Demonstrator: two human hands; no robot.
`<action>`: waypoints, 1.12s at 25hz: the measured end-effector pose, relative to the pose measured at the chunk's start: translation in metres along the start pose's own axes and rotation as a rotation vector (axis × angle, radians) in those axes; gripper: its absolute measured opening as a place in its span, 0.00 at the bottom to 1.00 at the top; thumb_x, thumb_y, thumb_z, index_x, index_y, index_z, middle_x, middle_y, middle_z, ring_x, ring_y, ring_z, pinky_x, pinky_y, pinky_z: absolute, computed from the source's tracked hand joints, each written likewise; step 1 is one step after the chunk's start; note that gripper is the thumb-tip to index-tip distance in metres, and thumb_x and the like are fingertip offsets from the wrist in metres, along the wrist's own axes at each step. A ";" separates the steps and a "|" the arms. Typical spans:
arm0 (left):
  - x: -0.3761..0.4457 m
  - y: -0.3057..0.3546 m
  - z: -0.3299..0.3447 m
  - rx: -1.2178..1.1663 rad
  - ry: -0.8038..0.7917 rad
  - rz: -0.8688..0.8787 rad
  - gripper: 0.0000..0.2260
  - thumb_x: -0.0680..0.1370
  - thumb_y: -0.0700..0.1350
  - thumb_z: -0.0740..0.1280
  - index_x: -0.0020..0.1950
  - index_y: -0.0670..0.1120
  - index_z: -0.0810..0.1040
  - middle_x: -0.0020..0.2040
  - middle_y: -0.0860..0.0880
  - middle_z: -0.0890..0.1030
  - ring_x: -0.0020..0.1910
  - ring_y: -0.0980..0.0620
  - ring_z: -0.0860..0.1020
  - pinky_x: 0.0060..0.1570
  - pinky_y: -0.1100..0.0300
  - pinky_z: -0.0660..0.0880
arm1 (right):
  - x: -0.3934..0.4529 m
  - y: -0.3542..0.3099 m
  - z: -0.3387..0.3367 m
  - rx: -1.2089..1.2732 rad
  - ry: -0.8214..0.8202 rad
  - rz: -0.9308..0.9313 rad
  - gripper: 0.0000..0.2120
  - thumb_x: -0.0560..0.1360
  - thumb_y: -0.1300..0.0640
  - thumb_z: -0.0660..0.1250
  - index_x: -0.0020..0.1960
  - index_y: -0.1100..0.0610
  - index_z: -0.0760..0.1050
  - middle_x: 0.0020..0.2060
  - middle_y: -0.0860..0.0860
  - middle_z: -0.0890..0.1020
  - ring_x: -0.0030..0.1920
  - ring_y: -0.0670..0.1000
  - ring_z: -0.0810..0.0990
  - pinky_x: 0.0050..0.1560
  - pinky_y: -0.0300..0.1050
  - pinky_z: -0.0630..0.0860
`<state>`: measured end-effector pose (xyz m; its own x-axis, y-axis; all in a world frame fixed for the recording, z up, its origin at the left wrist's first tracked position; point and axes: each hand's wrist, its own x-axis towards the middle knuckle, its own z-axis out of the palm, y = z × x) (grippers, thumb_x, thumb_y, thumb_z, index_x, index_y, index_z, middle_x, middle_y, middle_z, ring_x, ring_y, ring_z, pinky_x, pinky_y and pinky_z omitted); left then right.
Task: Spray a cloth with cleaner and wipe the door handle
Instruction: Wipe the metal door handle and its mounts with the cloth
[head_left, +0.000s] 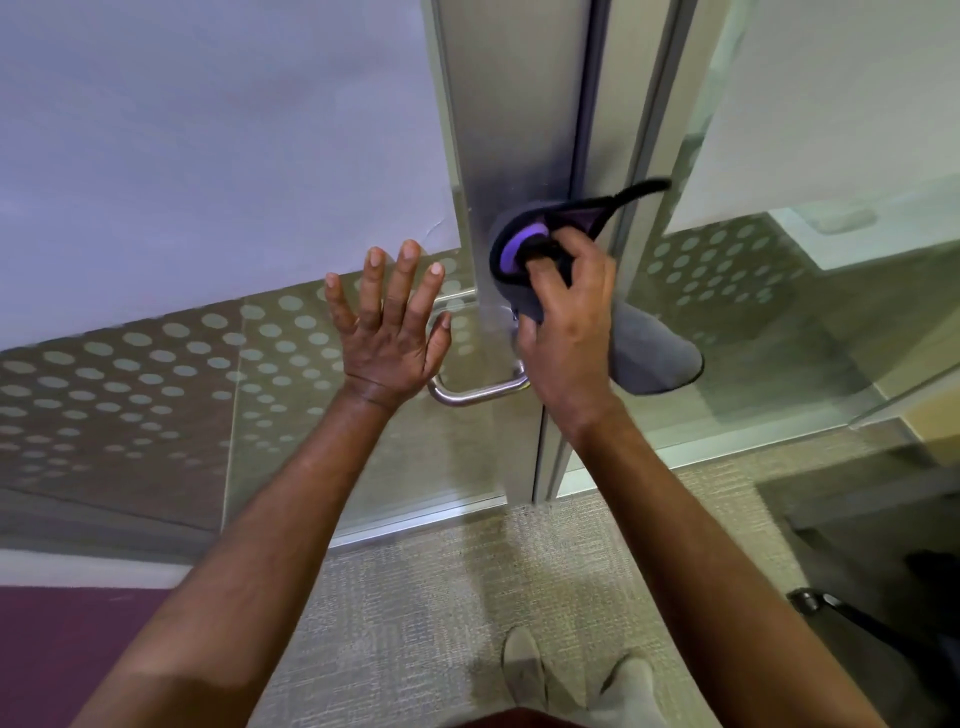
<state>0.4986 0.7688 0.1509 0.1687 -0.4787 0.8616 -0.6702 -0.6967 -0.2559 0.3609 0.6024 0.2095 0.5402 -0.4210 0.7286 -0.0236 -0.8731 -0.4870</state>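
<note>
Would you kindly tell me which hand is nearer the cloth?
Right. The right hand grips the cloth against the door; the left hand is spread open on the glass, left of it.

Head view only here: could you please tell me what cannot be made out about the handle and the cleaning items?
- Door handle: its upper part is hidden by the right hand and the grey cloth.
- Spray cleaner: none in the head view.
- Cloth dampness: impossible to tell.
- Left hand: spread open against the glass panel; actual contact is unclear.
</note>
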 end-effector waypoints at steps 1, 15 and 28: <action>0.000 0.000 0.000 -0.001 -0.001 0.004 0.34 0.83 0.55 0.64 0.85 0.50 0.54 0.87 0.49 0.46 0.85 0.45 0.44 0.81 0.37 0.38 | -0.001 0.003 0.005 -0.041 -0.009 -0.037 0.25 0.68 0.74 0.70 0.64 0.62 0.80 0.63 0.63 0.77 0.62 0.62 0.74 0.65 0.51 0.73; 0.002 -0.002 -0.001 -0.022 -0.025 -0.010 0.29 0.84 0.56 0.62 0.83 0.49 0.59 0.87 0.49 0.44 0.85 0.46 0.42 0.80 0.38 0.38 | -0.038 0.042 0.015 -0.288 -0.586 -0.326 0.14 0.78 0.61 0.66 0.62 0.54 0.83 0.61 0.55 0.78 0.63 0.58 0.74 0.64 0.54 0.77; 0.009 0.003 -0.014 -0.034 -0.082 -0.034 0.28 0.84 0.53 0.64 0.82 0.48 0.60 0.85 0.47 0.52 0.85 0.48 0.39 0.80 0.41 0.35 | -0.013 0.048 -0.030 0.550 -0.961 0.180 0.29 0.68 0.84 0.59 0.63 0.67 0.82 0.62 0.61 0.81 0.63 0.56 0.79 0.66 0.33 0.70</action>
<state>0.4879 0.7696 0.1642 0.2496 -0.4981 0.8304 -0.6871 -0.6954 -0.2106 0.3272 0.5587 0.1915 0.9968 0.0419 0.0678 0.0796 -0.4908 -0.8676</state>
